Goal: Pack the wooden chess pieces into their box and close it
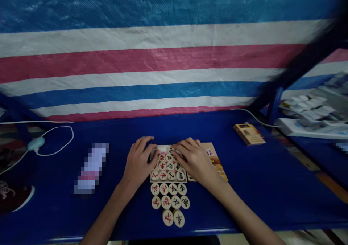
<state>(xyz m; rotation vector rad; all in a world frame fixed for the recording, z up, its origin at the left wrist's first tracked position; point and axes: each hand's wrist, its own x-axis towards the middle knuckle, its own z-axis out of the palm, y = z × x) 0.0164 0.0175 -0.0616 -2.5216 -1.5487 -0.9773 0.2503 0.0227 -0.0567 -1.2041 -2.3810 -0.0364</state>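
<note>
A white tray (168, 182) on the blue table holds rows of round chess pieces with red and black characters. My left hand (140, 161) rests over the tray's left edge, its fingers bent and apart, the thumb close to the pieces. Across the right side lies my right hand (194, 159), fingers curved over the upper right pieces; its fingertips touch or nearly touch them, and whether one is gripped cannot be made out. Below the tray, more pieces (166, 202) lie in short rows. Partly under my right hand is a printed box lid (214, 158).
A yellow box (249, 134) lies at the right. To the left are a blurred-out phone-like object (91, 169) and a white cable with a pale plug (36, 143). White items (310, 109) are stacked beyond the blue frame. A striped sheet (163, 60) hangs behind the table.
</note>
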